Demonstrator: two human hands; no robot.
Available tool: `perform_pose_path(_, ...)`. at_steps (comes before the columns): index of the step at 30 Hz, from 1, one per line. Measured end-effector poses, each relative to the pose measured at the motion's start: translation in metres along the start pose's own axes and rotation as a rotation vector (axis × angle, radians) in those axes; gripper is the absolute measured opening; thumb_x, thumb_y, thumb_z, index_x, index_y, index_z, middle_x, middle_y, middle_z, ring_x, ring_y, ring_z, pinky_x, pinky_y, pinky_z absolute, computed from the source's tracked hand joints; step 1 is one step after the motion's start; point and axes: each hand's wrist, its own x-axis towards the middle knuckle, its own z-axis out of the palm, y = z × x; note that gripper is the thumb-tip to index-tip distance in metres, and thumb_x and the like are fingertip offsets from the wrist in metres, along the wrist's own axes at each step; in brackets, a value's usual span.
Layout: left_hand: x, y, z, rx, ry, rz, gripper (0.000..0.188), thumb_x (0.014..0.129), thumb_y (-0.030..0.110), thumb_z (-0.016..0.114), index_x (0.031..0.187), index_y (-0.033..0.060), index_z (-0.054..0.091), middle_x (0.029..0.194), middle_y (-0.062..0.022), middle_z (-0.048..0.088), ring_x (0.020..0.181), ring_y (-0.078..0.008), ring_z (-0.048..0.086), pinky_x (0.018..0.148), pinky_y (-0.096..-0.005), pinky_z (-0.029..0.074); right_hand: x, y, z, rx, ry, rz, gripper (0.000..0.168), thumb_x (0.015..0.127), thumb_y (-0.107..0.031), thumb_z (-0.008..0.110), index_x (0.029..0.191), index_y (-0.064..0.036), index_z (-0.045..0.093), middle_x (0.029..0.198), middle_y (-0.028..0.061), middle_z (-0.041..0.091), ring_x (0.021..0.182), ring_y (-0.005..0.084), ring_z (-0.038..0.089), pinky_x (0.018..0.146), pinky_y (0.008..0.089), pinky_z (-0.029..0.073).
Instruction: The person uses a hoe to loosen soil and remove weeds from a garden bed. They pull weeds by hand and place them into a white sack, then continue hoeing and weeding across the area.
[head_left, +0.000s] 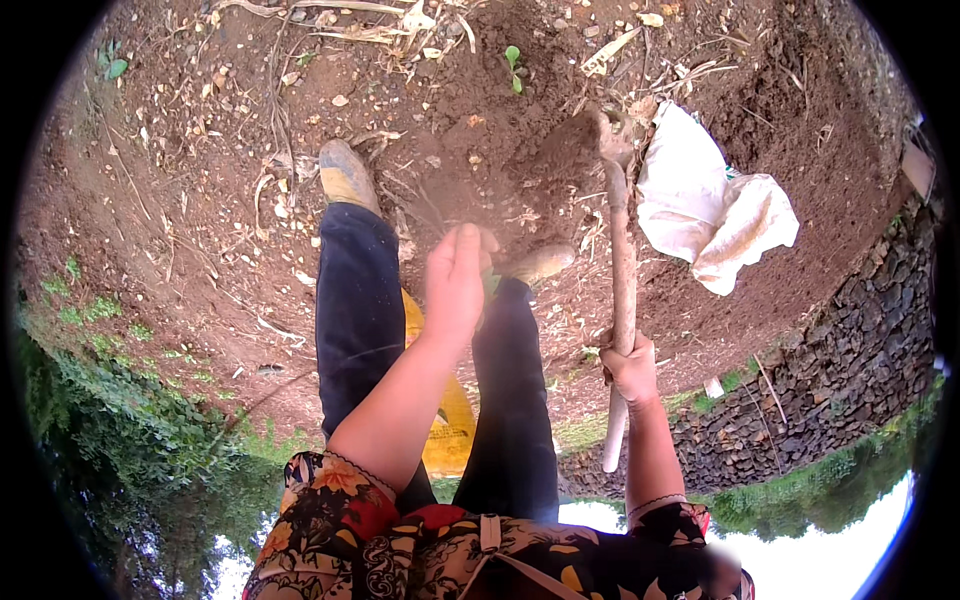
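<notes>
My left hand (456, 274) is closed on a small green plant (489, 288). Its leaf shows beside the palm, thin dark strands stick out past the fingertips, and the fingers hide the rest. Around the lower part of a hoe's wooden handle (621, 255), my right hand (632, 367) is wrapped. At the handle's far end, the soil-coated hoe head (615, 139) rests at the ground, its blade hard to tell from the dirt. Ahead of my feet, a small green seedling (514, 69) stands in brown soil (465, 97).
A crumpled white sack (705, 202) lies right of the hoe. My shoes (349, 176) stand on stony soil strewn with dry stalks (360, 31). Behind my legs is a yellow bag (454, 427) bearing writing. A dry-stone wall (810, 360) curves along the right, with shrubs (150, 427) at left.
</notes>
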Motion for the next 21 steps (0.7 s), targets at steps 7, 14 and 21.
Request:
perform_pose_path(7,-0.001,-0.014,-0.014,0.056,0.029,-0.03,0.032,0.096,0.031,0.042,0.08,0.0057,0.055,0.058,0.0073,0.039,0.052,-0.002,0.033,0.047,-0.0192,0.027,0.145,-0.033,0.057,-0.489,0.751,-0.358,0.032,0.073,-0.016,0.066,0.1,-0.003,0.056,0.072,0.0162,0.063,0.064,0.0301,0.064,0.062,0.0419,0.049)
perform_pose_path(14,-0.004,-0.028,-0.017,0.02,-0.037,-0.054,0.031,0.098,0.031,0.042,0.078,0.0095,0.054,0.059,0.0083,0.038,0.051,-0.001,0.03,0.044,-0.0179,0.024,0.238,-0.102,0.088,-0.568,0.792,-0.747,0.048,0.078,-0.023,0.067,0.12,-0.007,0.049,0.102,0.0141,0.06,0.097,0.0298,0.058,0.087,0.0387,0.046)
perform_pose_path(21,-0.014,-0.02,-0.016,-0.055,-0.081,-0.109,0.033,0.098,0.03,0.04,0.08,0.0059,0.053,0.06,0.0085,0.034,0.055,-0.001,0.028,0.049,-0.0183,0.025,0.267,-0.251,0.2,-1.325,0.372,-0.818,0.022,0.085,-0.01,0.051,0.099,-0.005,0.066,0.103,0.0126,0.065,0.095,0.028,0.063,0.082,0.0387,0.05)
